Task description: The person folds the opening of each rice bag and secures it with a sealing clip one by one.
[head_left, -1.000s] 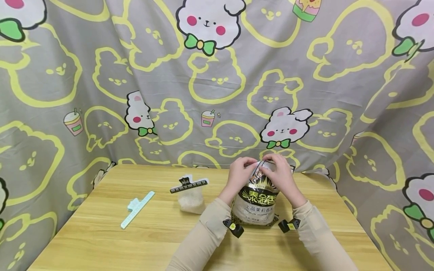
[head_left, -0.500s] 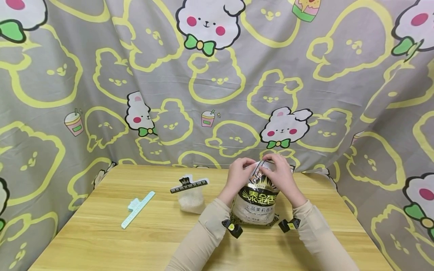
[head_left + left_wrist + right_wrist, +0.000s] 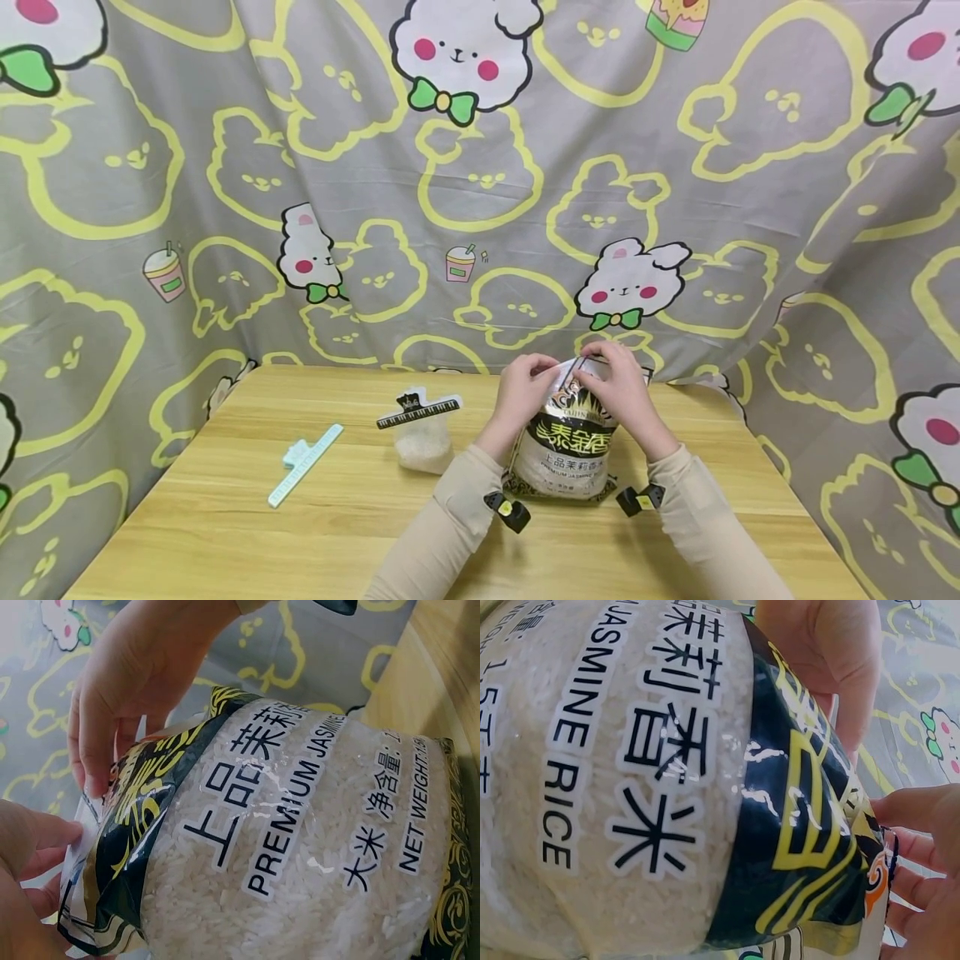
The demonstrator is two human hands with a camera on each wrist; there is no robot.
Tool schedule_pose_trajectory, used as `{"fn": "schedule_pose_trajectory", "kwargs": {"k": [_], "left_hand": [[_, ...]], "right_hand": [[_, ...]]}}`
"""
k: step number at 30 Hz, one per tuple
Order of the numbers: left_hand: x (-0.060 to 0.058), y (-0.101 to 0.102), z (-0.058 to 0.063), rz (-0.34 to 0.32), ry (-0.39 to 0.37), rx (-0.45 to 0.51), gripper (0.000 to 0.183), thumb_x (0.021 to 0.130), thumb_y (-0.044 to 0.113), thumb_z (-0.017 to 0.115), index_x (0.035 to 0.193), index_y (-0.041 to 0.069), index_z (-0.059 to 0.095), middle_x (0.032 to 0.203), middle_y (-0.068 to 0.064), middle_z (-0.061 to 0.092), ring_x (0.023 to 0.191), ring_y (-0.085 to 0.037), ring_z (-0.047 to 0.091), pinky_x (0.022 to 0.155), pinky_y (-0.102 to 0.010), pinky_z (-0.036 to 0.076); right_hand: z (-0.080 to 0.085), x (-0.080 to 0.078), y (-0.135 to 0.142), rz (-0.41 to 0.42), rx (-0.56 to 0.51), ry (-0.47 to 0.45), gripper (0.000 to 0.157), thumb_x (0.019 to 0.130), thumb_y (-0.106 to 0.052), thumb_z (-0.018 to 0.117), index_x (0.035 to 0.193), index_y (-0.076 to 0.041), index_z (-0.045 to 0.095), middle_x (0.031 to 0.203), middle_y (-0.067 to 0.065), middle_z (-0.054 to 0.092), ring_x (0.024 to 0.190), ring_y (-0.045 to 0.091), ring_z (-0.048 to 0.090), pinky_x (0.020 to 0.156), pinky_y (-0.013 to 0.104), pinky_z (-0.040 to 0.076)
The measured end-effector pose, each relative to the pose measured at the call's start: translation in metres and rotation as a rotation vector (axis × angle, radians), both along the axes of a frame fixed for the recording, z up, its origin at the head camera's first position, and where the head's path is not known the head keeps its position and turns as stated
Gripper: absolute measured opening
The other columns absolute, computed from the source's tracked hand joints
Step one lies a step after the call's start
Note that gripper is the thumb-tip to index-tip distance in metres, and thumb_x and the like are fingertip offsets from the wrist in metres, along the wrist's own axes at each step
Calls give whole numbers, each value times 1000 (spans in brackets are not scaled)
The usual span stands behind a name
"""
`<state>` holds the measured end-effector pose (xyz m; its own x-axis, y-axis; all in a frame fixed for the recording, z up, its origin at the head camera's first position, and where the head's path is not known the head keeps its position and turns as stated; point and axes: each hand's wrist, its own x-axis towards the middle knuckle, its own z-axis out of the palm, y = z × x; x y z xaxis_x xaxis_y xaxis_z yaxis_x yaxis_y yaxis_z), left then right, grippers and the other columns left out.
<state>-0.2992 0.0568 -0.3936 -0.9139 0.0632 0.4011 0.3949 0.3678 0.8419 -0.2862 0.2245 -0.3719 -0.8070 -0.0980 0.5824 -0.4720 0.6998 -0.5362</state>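
Note:
A plump printed bag of jasmine rice (image 3: 572, 467) stands upright on the table, its folded top held between both hands. My left hand (image 3: 521, 392) grips the upper left edge of the bag, fingers bent at the pale rim. On the other side my right hand (image 3: 621, 387) pinches the folded top with thumb and fingers. In the left wrist view, the left hand's fingers (image 3: 52, 832) touch the white end of the bag (image 3: 300, 825), rice showing through the clear front. In the right wrist view, the right hand's fingers (image 3: 919, 877) curl at the black-lined edge.
Left of the bag sits a smaller clear bag of rice (image 3: 422, 446), closed by a piano-key clip (image 3: 417, 412). Farther left a light blue clip (image 3: 305, 464) lies on the wooden table (image 3: 337, 550). A patterned grey curtain (image 3: 510, 250) hangs behind.
My left hand has shifted slightly left and down along the bag's upper edge. My right hand keeps its place. The bag and both clips have stayed where they were.

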Motion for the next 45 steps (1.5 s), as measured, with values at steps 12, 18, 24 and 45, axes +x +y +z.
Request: {"fn": "schedule_pose_trajectory", "kwargs": {"k": [12, 18, 24, 45], "left_hand": [[7, -12, -9, 1, -59, 72, 15, 89, 22, 70, 99, 11, 74, 97, -5, 69, 86, -11, 61, 77, -23, 52], [8, -18, -14, 8, -46, 53, 17, 90, 23, 69, 100, 11, 74, 98, -6, 70, 88, -13, 62, 80, -25, 52], [7, -22, -19, 17, -45, 47, 17, 90, 24, 70, 100, 11, 74, 99, -5, 71, 91, -15, 62, 82, -26, 51], [9, -36, -27, 26, -31, 33, 16, 90, 23, 69, 97, 10, 73, 93, -5, 72, 85, -13, 61, 78, -24, 50]], "right_hand": [[0, 1, 0, -5, 9, -18, 30, 79, -12, 78, 104, -2, 65, 111, 20, 65, 110, 38, 54, 101, 55, 37], [-1, 1, 0, -5, 6, -12, 30, 79, -12, 78, 104, -2, 65, 111, 20, 65, 110, 37, 54, 101, 55, 37], [-2, 2, 0, -2, 7, -6, 30, 79, -12, 78, 104, -2, 65, 111, 19, 65, 110, 37, 54, 101, 55, 37], [0, 2, 1, 2, 12, 10, 29, 79, -12, 79, 103, -2, 65, 109, 19, 65, 108, 37, 54, 99, 55, 38]]}}
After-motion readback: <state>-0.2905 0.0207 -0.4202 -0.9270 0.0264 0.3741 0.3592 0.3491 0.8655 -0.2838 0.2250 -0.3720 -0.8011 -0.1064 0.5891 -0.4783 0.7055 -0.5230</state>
